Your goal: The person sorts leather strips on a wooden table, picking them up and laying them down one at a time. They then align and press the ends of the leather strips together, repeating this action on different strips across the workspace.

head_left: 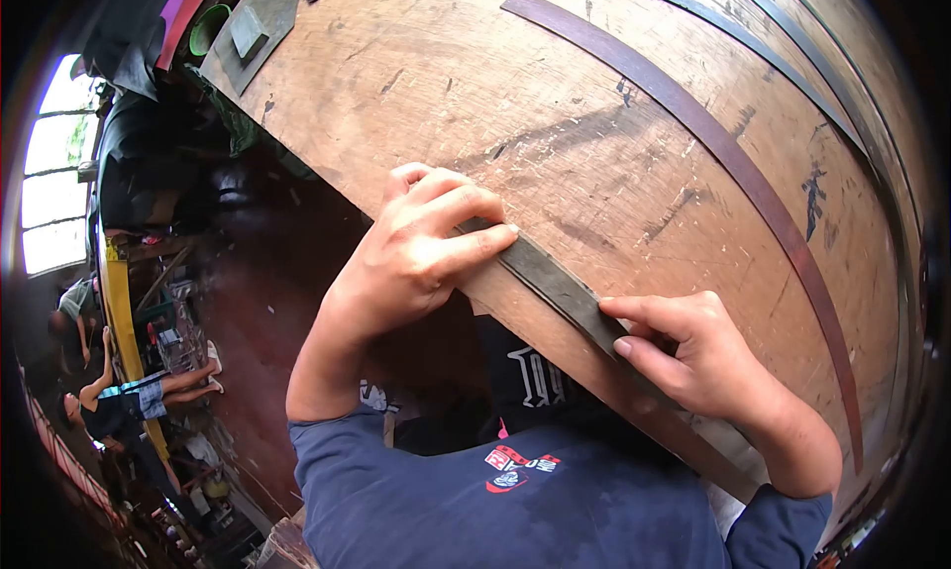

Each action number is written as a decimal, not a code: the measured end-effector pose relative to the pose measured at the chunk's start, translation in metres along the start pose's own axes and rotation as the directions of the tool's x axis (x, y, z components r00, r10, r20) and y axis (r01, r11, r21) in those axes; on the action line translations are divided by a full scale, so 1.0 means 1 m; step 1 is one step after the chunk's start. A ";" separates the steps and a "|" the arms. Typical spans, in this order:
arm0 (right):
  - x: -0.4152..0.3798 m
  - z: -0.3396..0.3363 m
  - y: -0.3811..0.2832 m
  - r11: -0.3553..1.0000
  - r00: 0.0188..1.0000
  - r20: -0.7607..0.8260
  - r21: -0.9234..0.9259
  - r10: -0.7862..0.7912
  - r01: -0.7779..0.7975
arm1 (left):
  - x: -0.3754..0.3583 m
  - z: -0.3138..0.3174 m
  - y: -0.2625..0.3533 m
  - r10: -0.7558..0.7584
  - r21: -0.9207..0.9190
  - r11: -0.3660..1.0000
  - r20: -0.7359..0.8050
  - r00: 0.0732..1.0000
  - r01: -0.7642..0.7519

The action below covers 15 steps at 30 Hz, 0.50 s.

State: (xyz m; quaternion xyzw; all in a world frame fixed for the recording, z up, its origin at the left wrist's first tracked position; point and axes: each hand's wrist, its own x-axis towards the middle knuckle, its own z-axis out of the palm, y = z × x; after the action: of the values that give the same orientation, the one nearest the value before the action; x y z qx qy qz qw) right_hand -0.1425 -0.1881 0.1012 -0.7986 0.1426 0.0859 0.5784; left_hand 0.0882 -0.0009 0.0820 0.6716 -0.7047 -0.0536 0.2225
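Note:
A dark grey-black strip (555, 284), which looks like leather, lies along the near edge of the wooden table. My left hand (426, 230) grips its far end, fingers curled over the top and thumb pressed along it. Farther down the strip, my right hand (688, 349) pinches its edge between thumb and forefinger. The other fingers of that hand are folded in. My left fingers partly hide the strip's end, and its lower stretch passes behind my right hand.
On the wooden table (396, 103) lie a long brown strip (708, 133) and a black strip (753, 46), with more strips beyond. A grey block (248, 32) rests on a dark sheet (269, 24) at the far corner. Two people are at the left, near a yellow beam (117, 292).

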 end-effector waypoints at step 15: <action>0.001 0.000 0.002 1.000 1.000 0.000 -0.013 -0.011 0.011 | 0.012 0.000 0.013 0.021 -0.051 0.999 0.053 0.998 -0.018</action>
State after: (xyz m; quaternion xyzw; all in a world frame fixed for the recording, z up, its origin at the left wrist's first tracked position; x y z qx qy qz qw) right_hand -0.1422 -0.1889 0.0990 -0.8031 0.1375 0.0836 0.5737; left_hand 0.0767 -0.0111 0.0900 0.6572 -0.7153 -0.0872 0.2208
